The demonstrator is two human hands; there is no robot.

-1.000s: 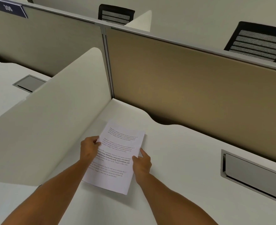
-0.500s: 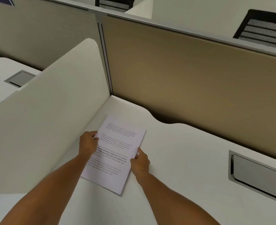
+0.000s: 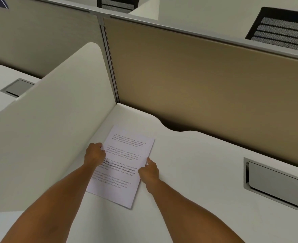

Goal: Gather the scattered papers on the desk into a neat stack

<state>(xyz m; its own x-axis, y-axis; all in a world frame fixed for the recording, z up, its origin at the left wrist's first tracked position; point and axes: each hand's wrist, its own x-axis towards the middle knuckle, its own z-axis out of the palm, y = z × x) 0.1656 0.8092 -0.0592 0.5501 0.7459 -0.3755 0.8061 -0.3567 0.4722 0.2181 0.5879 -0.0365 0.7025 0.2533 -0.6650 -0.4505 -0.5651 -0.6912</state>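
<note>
Got my left hand (image 3: 94,155) curled on one side of the papers (image 3: 122,165) mid-frame, right hand (image 3: 149,171) pinching the other, squaring edges on the desk (image 3: 197,172).

Materials only, as you see them: the papers (image 3: 123,163) are thin matt white sheets with black print, smooth and flat. The desk (image 3: 197,172) is a smooth off-white laminate, low sheen. The side divider (image 3: 53,128) looks like the same smooth matt off-white board. The back partition panel (image 3: 197,81) reads as tan cloth, matt, fine weave. Its top rail (image 3: 179,30) and the corner post (image 3: 109,64) look like brushed grey metal. The cable hatch (image 3: 277,183) is grey metal, satin finish. The chair back (image 3: 283,30) is black plastic framing with grey mesh.
</note>
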